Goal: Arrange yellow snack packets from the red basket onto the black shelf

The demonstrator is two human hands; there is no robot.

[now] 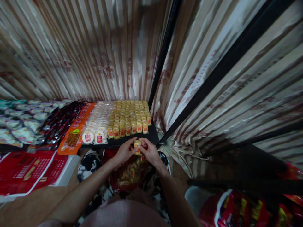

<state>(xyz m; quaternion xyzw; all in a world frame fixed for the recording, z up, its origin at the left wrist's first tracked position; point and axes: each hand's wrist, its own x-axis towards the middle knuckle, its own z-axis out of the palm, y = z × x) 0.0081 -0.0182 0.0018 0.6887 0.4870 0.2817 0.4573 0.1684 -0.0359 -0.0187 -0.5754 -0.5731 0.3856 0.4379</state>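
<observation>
Between my left hand (125, 152) and my right hand (149, 150) is a small yellow-wrapped snack packet (137, 145) with a red and white label. Fingers of both hands pinch it from either side, just in front of the shelf edge. Below my hands, a red plastic bag (129, 175) lies open on my lap with more yellow packets inside; part of it is hidden by my arms. Beyond my hands, rows of matching yellow packets (127, 127) stand upright on the dark shelf (155, 136).
Left of the rows lie white round packets (99, 135), an orange snack bag (72, 140), dark shiny packets (55, 129) and white-green packets (28, 126). A red printed bag (30, 171) hangs at lower left. Black poles (187, 115) and a striped curtain (94, 47) stand behind. Red bags (241, 208) lie lower right.
</observation>
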